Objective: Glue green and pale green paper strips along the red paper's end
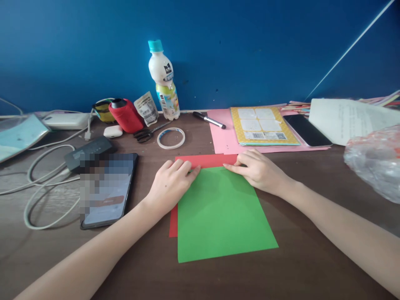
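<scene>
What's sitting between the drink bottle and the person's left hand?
A white ring, seemingly a roll of tape, lies on the table between the bottle and left hand; the head view shows it.

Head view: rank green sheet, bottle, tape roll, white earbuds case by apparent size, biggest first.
1. Green sheet
2. Bottle
3. Tape roll
4. White earbuds case
Green sheet is nearest the camera.

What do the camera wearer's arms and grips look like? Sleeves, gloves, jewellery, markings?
Bare human arms: no sleeve visible on the left forearm or right forearm; upper arms out of frame. No glove, ring, watch or bracelet visible on the left grip or right grip. One small dark spot on the back of the left grip. No cables attached.
</scene>
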`<state>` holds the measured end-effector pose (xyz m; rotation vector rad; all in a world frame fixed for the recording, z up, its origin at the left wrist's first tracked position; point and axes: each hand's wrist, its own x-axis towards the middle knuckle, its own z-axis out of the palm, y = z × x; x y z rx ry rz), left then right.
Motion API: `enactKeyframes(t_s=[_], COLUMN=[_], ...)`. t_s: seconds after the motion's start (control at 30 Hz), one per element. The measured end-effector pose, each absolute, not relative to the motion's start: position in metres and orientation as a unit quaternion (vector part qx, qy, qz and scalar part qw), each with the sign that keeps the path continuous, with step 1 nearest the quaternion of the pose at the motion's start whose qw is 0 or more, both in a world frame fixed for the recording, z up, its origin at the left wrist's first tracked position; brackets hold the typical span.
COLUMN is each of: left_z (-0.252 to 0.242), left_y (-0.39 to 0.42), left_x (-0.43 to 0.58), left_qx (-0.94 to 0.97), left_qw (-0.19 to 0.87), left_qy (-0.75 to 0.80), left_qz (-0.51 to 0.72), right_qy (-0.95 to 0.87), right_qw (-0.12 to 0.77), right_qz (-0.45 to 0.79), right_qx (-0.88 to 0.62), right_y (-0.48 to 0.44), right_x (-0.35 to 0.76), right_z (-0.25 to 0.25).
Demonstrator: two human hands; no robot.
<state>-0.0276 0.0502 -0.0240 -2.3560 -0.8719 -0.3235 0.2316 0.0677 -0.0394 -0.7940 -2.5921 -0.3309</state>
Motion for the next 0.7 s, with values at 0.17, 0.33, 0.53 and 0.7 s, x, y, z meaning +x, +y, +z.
enactKeyframes(t_s=[0.17, 0.33, 0.53, 0.7], left_z=[-0.024, -0.023, -0.022, -0.025], left_y=[0.051, 0.051, 0.037, 0.016], left_x=[-0.028, -0.029, -0.024, -0.014], left_qx=[-0.888, -0.898, -0.889, -0.873], left_qw=[0.302, 0.286, 0.281, 0.275], left_qy=[-0.328, -0.322, -0.352, -0.400], left_qz=[-0.112, -0.092, -0.087, -0.044], right_qy=[-0.931, -0.931, -0.930, -0.929], right_qw=[0.204, 0.197, 0.186, 0.182], right_qz=[-0.095, -0.092, -0.110, -0.118], right_qx=[-0.287, -0.292, -0.296, -0.301], right_y=[0.068, 0.067, 0.064, 0.062], right_x=[0.232, 0.232, 0.231, 0.231], right_z=[-0.040, -0.039, -0.039, -0.039])
